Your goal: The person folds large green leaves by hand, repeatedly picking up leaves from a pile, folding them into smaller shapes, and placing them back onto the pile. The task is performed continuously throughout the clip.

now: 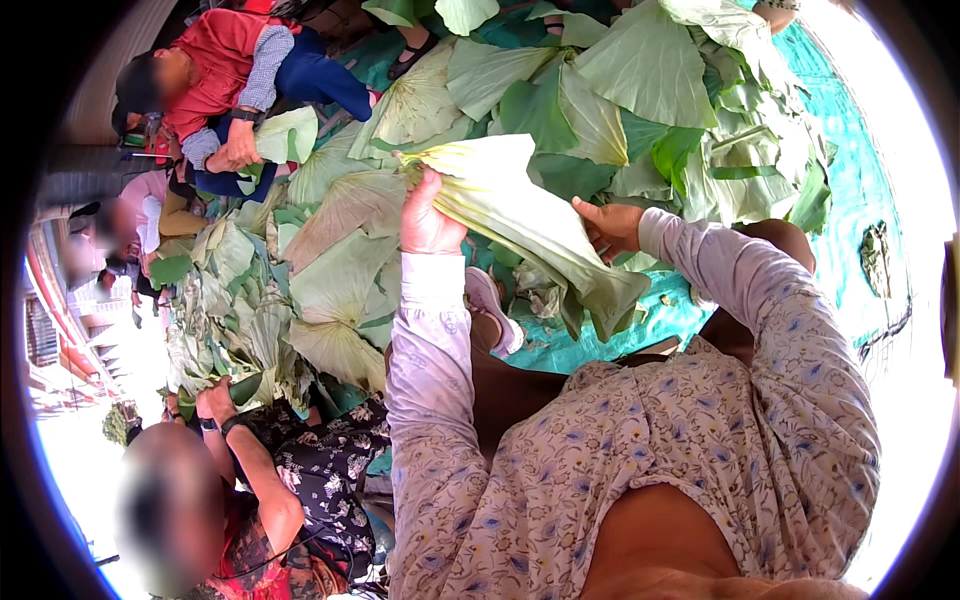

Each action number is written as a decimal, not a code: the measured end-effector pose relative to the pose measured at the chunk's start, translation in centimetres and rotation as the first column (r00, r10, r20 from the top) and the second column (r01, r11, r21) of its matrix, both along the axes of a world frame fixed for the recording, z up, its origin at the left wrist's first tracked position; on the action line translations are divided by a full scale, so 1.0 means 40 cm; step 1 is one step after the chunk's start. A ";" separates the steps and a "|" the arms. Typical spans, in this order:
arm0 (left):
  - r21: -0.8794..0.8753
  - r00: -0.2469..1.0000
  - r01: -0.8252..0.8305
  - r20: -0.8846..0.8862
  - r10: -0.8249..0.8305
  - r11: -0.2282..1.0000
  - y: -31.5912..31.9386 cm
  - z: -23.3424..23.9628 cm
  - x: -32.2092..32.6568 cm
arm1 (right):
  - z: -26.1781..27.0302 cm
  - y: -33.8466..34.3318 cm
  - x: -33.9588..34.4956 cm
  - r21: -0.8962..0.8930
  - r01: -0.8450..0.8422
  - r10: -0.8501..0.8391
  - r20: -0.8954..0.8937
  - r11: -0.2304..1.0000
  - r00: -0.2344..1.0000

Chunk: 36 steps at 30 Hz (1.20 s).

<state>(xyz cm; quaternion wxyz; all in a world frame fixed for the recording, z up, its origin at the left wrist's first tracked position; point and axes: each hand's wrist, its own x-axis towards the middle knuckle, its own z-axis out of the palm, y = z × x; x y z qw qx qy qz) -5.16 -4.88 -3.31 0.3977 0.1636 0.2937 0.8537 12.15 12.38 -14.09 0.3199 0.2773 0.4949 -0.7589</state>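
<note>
A large pale green lotus leaf, folded lengthwise with its yellowish veins showing, spans the space between my hands. My left hand grips its gathered, pointed end near the stem. At the leaf's other side, my right hand has its thumb and fingers spread around or against the edge; the leaf partly hides the fingers, so whether they pinch it I cannot tell. The leaf's wide, ragged end hangs down over the teal sheet. Behind both hands lies a big heap of lotus leaves.
A person in red handles a leaf at the upper left. Another in dark floral clothing works at the lower left; more people sit farther back. A teal tarpaulin lies under the heap. A pink shoe is near my left forearm.
</note>
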 end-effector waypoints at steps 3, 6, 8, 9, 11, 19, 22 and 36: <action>0.022 1.000 -0.028 -0.001 0.028 0.999 -0.018 0.008 -0.006 | -0.038 -0.003 -0.007 -0.039 0.171 -0.175 -0.143 0.984 0.974; -0.004 1.000 -0.018 0.024 0.018 1.000 -0.036 0.004 -0.006 | 0.021 0.009 -0.026 -0.196 0.536 -0.568 -0.188 0.821 0.801; -0.020 0.999 -0.013 0.044 0.013 1.000 -0.036 0.008 -0.009 | 0.072 0.040 -0.021 -0.250 0.662 -0.707 -0.200 0.706 0.678; -0.023 0.999 -0.018 0.032 0.019 1.000 -0.034 0.007 -0.010 | 0.104 0.052 -0.016 -0.300 0.692 -0.753 -0.214 0.657 0.622; -0.027 0.999 -0.031 0.010 0.031 0.999 -0.027 -0.002 -0.014 | 0.155 0.080 -0.014 0.188 0.534 -0.458 -0.334 0.824 0.824; -0.126 0.981 0.141 -0.116 -0.156 0.982 0.003 -0.004 0.001 | 0.282 0.102 -0.007 0.765 0.396 0.570 -0.643 0.508 0.510; -0.213 0.942 0.271 -0.142 -0.304 0.939 0.034 0.015 0.039 | 0.302 0.054 -0.047 0.671 0.340 0.593 -0.741 0.659 0.314; -0.471 0.860 0.297 -0.245 -0.447 0.831 0.081 0.024 0.070 | 0.314 0.087 -0.054 0.444 0.264 0.139 -0.690 0.856 0.710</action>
